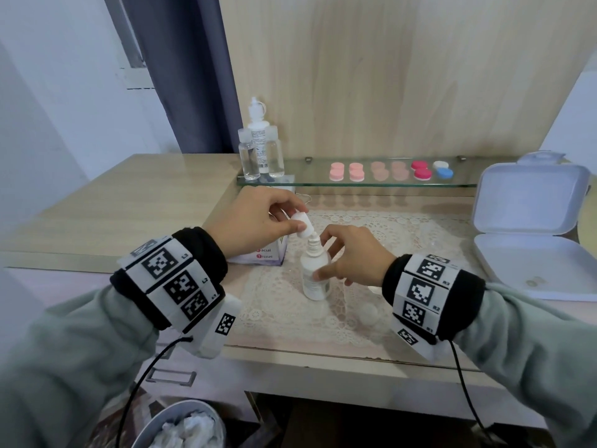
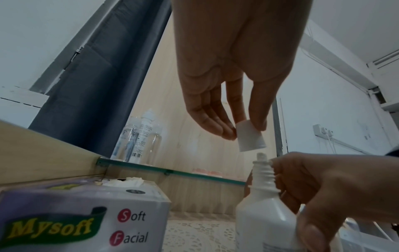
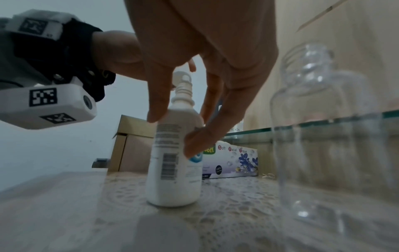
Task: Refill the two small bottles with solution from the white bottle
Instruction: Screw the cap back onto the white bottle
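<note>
Steadying the white bottle (image 1: 315, 275) upright on the desk's lace mat (image 1: 387, 240), the right hand (image 1: 352, 257) curls round its body so the left hand (image 1: 255, 221) can pinch the cap (image 1: 303, 224) just above the bared nozzle; an empty small bottle (image 3: 323, 136) waits just beside it.

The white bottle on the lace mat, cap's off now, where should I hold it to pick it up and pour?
Grip the white bottle round its wide straight body, below the shoulder, coming in from the right side where the right hand already rests on it. The threaded neck is narrow, and the left hand pinches the cap just above it.
</note>
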A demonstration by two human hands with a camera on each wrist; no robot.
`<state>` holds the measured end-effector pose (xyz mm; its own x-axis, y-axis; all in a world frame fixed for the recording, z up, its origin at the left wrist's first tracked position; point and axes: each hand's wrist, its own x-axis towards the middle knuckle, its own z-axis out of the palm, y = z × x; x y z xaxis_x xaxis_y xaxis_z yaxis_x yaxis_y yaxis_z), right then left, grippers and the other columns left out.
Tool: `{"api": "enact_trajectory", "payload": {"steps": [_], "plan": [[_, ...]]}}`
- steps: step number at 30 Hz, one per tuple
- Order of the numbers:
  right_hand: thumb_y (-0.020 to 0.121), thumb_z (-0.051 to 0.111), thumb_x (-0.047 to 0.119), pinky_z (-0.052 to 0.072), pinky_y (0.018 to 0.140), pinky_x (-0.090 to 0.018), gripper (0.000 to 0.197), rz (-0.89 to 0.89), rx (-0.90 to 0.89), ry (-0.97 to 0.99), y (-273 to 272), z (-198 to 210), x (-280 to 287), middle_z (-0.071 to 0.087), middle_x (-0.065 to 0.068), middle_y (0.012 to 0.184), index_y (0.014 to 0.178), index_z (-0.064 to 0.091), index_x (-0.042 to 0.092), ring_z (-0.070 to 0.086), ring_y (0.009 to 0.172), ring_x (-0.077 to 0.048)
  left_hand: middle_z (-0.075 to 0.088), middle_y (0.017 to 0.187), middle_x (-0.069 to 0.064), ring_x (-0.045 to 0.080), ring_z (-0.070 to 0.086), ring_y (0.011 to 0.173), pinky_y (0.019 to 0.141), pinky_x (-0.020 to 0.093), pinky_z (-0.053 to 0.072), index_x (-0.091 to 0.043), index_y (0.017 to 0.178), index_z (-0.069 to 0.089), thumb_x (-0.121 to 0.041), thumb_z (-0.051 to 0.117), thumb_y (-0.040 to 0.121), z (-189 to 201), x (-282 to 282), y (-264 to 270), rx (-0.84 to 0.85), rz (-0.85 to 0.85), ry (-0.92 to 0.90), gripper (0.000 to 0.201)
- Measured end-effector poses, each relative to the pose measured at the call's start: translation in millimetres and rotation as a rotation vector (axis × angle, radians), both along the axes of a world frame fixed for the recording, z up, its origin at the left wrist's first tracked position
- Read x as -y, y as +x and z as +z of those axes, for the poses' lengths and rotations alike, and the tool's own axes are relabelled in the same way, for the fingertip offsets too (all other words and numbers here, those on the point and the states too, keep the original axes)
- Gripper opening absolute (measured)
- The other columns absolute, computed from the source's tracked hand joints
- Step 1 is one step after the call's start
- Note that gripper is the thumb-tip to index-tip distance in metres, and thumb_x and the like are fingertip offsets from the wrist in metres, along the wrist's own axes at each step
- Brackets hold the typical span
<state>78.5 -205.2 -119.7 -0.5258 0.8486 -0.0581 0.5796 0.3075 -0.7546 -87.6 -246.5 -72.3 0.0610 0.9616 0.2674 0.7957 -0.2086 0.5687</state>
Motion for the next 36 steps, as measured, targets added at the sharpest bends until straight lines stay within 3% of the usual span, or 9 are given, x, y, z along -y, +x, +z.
{"api": "enact_trajectory", "payload": {"steps": [4,12,16,19,25,28,32,34,36], "plan": [[0.062,0.082,0.021,0.056,0.068,-0.042,0.043,-0.016,-0.006,0.021,-1.0,-3.5,0.7,0.067,-0.013,0.100,0.097,0.057,0.017,0.056,0.064,-0.017,0.063,0.077,-0.011,0.001,0.056,0.065,0.063,0.004,0.044,-0.024,0.093,0.068,-0.021,0.070,0.075,-3.0,-6.4,1.6,-0.007,-0.002,0.004,0.018],[0.064,0.081,0.017,0.053,0.050,-0.035,0.040,-0.005,-0.062,-0.012,-3.4,-5.8,3.2,0.067,-0.013,0.095,0.092,0.052,0.019,0.052,0.048,-0.014,0.059,0.074,-0.015,-0.013,0.053,0.058,0.064,0.001,0.044,-0.021,0.093,0.067,-0.025,0.074,0.071,-6.5,-4.6,7.8,-0.058,-0.048,-0.025,0.024],[0.064,0.081,0.021,0.054,0.052,-0.036,0.042,-0.003,-0.053,0.001,-4.8,-8.7,0.9,0.066,-0.014,0.099,0.093,0.052,0.019,0.053,0.054,-0.015,0.057,0.071,-0.016,-0.013,0.052,0.057,0.061,0.003,0.043,-0.022,0.086,0.062,-0.028,0.075,0.069,-6.5,-3.7,8.4,-0.077,-0.040,-0.030,0.022],[0.063,0.081,0.024,0.049,0.056,-0.031,0.044,0.007,-0.036,0.018,-5.5,-10.1,-1.0,0.066,-0.013,0.100,0.095,0.052,0.018,0.052,0.058,-0.012,0.054,0.064,-0.016,-0.009,0.051,0.054,0.058,0.003,0.041,-0.022,0.079,0.059,-0.033,0.075,0.068,-5.2,-2.5,10.6,-0.123,-0.028,-0.020,0.023],[0.063,0.081,0.026,0.047,0.059,-0.031,0.046,0.020,-0.025,0.045,-4.7,-10.6,-2.2,0.065,-0.013,0.100,0.098,0.054,0.013,0.051,0.059,-0.011,0.049,0.058,-0.013,-0.014,0.048,0.056,0.061,0.001,0.037,-0.014,0.073,0.058,-0.043,0.070,0.071,-3.5,-1.2,15.7,-0.230,0.000,0.010,0.031],[0.064,0.081,0.026,0.049,0.062,-0.033,0.050,0.018,-0.026,0.053,-4.4,-11.9,-2.3,0.065,-0.013,0.100,0.104,0.055,0.011,0.051,0.059,-0.011,0.047,0.055,-0.011,0.001,0.046,0.049,0.060,0.002,0.037,-0.017,0.062,0.050,-0.045,0.065,0.074,-2.1,-1.7,17.8,-0.284,0.011,0.020,0.034],[0.063,0.081,0.026,0.048,0.061,-0.031,0.055,0.018,-0.039,0.049,-5.0,-12.5,-2.0,0.065,-0.013,0.100,0.111,0.056,0.012,0.050,0.059,-0.010,0.040,0.051,-0.010,0.005,0.035,0.048,0.054,0.009,0.034,-0.024,0.052,0.034,-0.048,0.058,0.080,-1.7,-4.1,20.3,-0.401,0.042,0.031,0.043],[0.063,0.081,0.026,0.049,0.063,-0.034,0.052,0.019,-0.037,0.052,-4.9,-12.3,-2.2,0.066,-0.013,0.100,0.107,0.056,0.011,0.050,0.058,-0.011,0.041,0.052,-0.010,0.005,0.035,0.049,0.050,0.014,0.032,-0.024,0.053,0.035,-0.050,0.057,0.079,-1.9,-5.6,21.9,-0.436,0.037,0.011,0.043],[0.063,0.081,0.025,0.049,0.062,-0.034,0.047,0.017,-0.038,0.050,-4.5,-12.4,-2.7,0.066,-0.014,0.099,0.100,0.056,0.011,0.050,0.058,-0.010,0.046,0.057,-0.010,0.004,0.038,0.052,0.054,0.011,0.035,-0.022,0.060,0.046,-0.047,0.059,0.079,-2.0,-7.2,20.7,-0.399,0.002,-0.035,0.034]]}}
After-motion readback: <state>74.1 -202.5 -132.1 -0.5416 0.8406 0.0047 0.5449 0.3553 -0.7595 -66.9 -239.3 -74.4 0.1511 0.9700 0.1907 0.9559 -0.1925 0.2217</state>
